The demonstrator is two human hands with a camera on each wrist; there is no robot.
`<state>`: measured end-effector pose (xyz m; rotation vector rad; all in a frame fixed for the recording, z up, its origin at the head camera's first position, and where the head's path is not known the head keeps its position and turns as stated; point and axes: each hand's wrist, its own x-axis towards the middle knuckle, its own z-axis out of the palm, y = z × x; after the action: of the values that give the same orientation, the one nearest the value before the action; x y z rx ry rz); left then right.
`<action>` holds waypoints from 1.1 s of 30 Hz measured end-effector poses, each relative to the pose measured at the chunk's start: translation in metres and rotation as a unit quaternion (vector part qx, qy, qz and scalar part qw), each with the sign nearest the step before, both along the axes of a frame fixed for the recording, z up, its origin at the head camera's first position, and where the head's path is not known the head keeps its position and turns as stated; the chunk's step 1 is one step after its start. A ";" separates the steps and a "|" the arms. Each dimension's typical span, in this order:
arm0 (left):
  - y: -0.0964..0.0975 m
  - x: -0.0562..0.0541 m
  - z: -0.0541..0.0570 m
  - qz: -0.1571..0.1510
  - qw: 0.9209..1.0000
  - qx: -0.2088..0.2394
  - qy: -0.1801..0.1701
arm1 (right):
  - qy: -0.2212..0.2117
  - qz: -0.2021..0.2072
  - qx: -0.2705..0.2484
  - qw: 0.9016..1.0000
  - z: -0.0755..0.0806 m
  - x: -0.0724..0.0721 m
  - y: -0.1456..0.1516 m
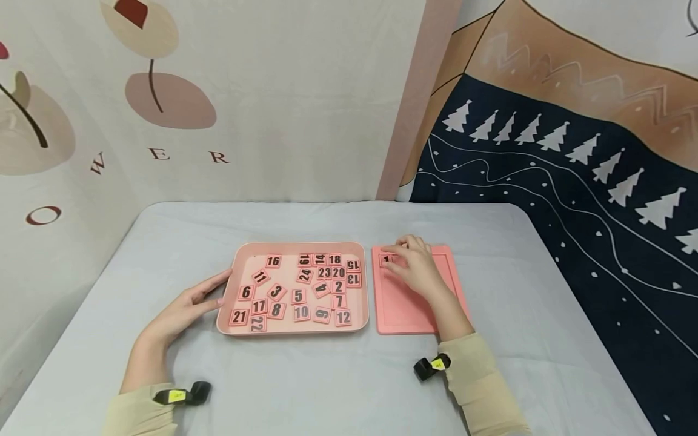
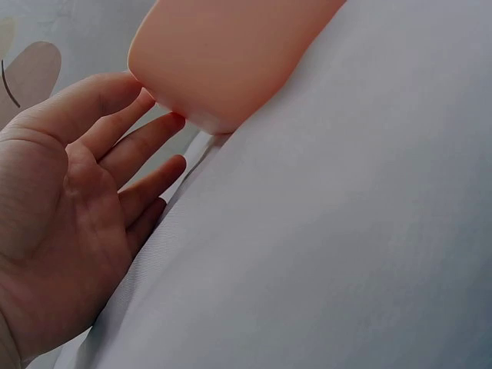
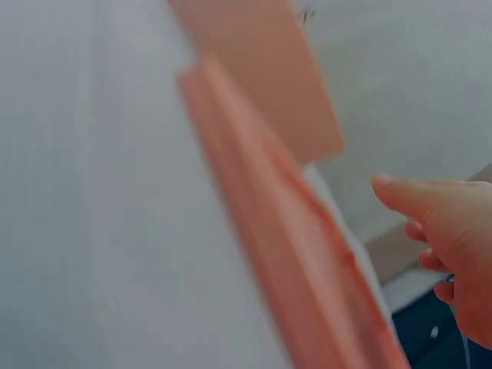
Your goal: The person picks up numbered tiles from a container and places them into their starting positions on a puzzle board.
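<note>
In the head view a pale pink tray [image 1: 294,247] lies on the table, with several square number tiles scattered inside it. My left hand [image 1: 182,309] is at the tray's left side, fingers spread and fairly straight. In the left wrist view the thumb and fingertips [image 2: 175,120] meet the tray's corner [image 2: 215,54]. A darker pink board [image 1: 406,306] with a raised rim lies right of the tray. The tile marked 1 [image 1: 386,259] is at its upper left corner. Over that corner hovers my right hand [image 1: 420,266], thumb and fingers apart with nothing between them.
A light grey cloth [image 1: 305,387] covers the table. Printed fabric [image 1: 305,121] hangs behind it, with a dark tree-patterned part [image 1: 491,169] at the right. A narrow strip of cloth separates tray and board.
</note>
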<state>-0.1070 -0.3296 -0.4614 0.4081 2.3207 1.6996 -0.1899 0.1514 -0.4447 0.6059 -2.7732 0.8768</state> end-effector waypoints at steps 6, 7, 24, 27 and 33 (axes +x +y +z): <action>0.001 0.000 0.001 -0.004 1.000 0.006 0.005 | 0.022 0.055 -0.017 0.998 0.016 0.013 -0.026; 0.001 0.000 0.001 -0.005 1.000 0.006 0.006 | 0.024 0.062 -0.008 0.998 0.016 0.015 -0.031; 0.000 -0.001 -0.003 0.003 1.000 -0.005 -0.005 | 0.004 0.091 0.135 0.987 0.008 0.021 -0.076; 0.000 -0.001 -0.003 0.000 1.000 -0.003 -0.003 | 0.001 0.086 0.151 0.985 0.009 0.021 -0.078; 0.000 0.000 -0.001 -0.004 1.000 0.002 0.009 | -0.001 0.085 0.178 0.980 0.010 0.019 -0.084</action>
<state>-0.1067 -0.3295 -0.4619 0.4342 2.3261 1.7046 -0.1705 0.0672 -0.4344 0.9088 -2.9343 0.4035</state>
